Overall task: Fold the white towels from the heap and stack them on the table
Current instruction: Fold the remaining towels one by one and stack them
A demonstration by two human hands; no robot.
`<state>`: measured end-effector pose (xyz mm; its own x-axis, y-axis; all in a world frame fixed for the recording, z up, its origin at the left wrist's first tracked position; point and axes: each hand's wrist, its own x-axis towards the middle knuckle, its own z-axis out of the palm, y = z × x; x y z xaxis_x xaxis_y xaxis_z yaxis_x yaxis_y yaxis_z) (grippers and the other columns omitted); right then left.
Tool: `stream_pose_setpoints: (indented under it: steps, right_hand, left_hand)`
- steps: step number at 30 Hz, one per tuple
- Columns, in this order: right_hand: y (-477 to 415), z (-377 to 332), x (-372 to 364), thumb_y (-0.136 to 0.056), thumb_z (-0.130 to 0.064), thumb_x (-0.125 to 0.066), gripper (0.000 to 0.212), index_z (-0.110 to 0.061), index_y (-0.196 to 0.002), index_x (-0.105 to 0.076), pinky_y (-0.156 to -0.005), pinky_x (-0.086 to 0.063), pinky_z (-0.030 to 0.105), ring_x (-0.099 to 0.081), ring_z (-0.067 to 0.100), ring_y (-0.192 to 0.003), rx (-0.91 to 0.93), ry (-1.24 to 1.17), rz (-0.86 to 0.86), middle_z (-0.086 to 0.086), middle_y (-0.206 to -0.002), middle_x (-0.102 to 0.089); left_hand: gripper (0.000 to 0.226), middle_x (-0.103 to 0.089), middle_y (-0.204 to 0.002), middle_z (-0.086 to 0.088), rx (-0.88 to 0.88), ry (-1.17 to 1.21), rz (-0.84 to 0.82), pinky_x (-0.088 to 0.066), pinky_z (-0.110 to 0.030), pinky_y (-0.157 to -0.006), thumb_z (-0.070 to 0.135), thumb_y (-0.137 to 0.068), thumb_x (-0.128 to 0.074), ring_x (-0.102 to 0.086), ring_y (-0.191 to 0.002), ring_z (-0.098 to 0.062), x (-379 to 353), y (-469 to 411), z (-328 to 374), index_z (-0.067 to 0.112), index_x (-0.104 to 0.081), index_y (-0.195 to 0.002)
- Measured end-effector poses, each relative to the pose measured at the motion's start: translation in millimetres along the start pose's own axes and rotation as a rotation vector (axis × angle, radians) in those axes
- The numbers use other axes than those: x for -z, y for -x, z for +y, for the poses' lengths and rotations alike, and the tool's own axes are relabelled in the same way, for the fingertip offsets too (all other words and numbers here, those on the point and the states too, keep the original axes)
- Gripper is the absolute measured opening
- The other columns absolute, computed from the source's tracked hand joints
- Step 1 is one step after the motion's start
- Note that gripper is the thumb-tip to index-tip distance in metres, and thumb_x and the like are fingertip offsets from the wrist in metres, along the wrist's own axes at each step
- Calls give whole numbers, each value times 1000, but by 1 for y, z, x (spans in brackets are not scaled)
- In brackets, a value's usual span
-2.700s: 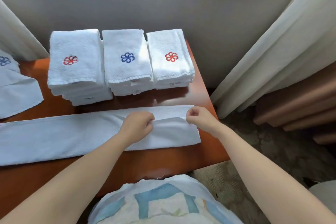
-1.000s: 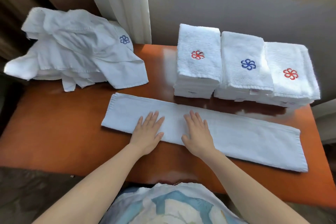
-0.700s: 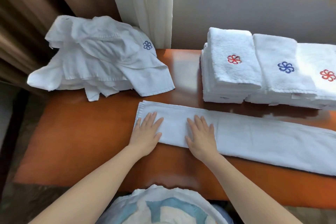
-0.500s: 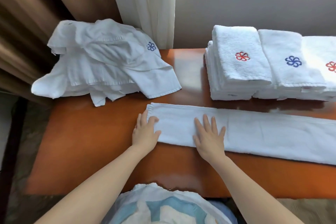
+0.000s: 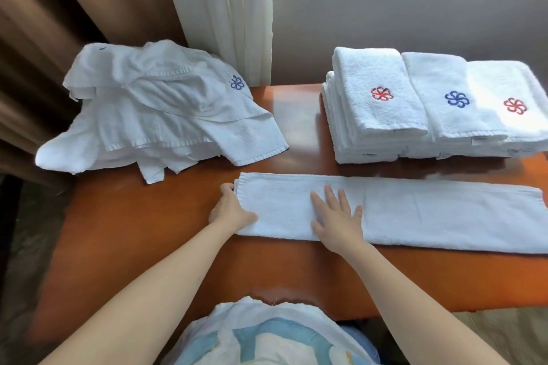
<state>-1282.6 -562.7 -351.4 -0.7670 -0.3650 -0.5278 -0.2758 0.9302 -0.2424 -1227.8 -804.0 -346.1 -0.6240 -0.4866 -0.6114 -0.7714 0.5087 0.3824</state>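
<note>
Upper left: brown curtain [image 5: 44, 38], full height of the frame's top half. Left-centre: heap [image 5: 154, 115] of unfolded white towels, crumpled, on the back-left corner of the table [image 5: 133, 231], spilling past its left edge. 1 blue flower logo shows on top. White sheer curtain [image 5: 219, 9] hangs behind the heap, upper centre-left.

Centre: towel strip [image 5: 430, 213], folded long + narrow, lies flat across the table front. Its left end is mid-frame, its right end reaches the right frame edge. L hand [image 5: 229, 210] is at the strip's left end: fingers curled round the end hem, thumb on top of the cloth, fingertips mostly hidden by the edge. R hand [image 5: 336, 221] is palm down on the strip just right of the L hand, fingers straight + spread, thumb out sideways, pressing flat. Hands apart.

Upper right: 3 stacks of folded towels, side by side + touching, behind the strip w/ bare table between. Left stack [image 5: 376, 115] has a red logo, middle stack [image 5: 453, 121] blue, right stack [image 5: 522, 127] red, partly washed out by sun.

Bottom centre: person's white/light-blue shirt [image 5: 267, 338].
</note>
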Motion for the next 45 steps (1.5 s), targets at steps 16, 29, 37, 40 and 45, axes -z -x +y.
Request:
stream_pose_setpoints:
  steps: [16, 29, 37, 40, 45]
  right_hand:
    - [8, 30, 43, -100, -19, -49, 45, -30, -143, -50, -121, -13, 39, -19, 12, -150, 44, -711, -167, -3, -161, -29]
    - [42, 123, 109, -96, -61, -47, 48, -27, -125, -65, -93, -57, 41, -70, 18, -107, -57, -1437, -231, -1, -115, -73]
    - [53, 190, 123, -91, -54, -59, 38, -33, -119, -71, -92, -56, 36, -67, 17, -113, 40, -1420, -265, -2, -123, -70]
    - [47, 206, 118, -91, -45, -64, 41, -24, -126, -65, -97, -53, 42, -68, 19, -111, -2, -1418, -239, -1, -120, -72]
    - [32, 224, 108, -92, -28, -63, 26, -17, -114, -68, -81, -52, 31, -69, 16, -98, -157, -1337, -172, 2, -108, -74]
  left_hand:
    - [40, -61, -95, 13, -267, 450, 77, -45, -28, -69, 33, -67, -68, -60, -84, -4, -17, 45, 73, 30, -46, -100]
    - [44, -61, -102, 13, -383, 526, -144, -44, -11, -63, 24, -82, -74, -61, -88, 1, -103, 94, 200, 34, -51, -117]
    - [53, -67, -104, 7, -406, 548, -252, -52, -17, -69, 20, -84, -70, -66, -94, -4, -151, 113, 252, 32, -53, -133]
    - [61, -66, -102, 7, -407, 505, -310, -51, -22, -87, 17, -86, -71, -65, -100, -7, -166, 115, 260, 29, -48, -141]
    - [50, -53, -143, 3, -373, 441, -331, -47, -21, -89, 24, -95, -56, -60, -109, -8, -185, 110, 263, 10, -49, -143]
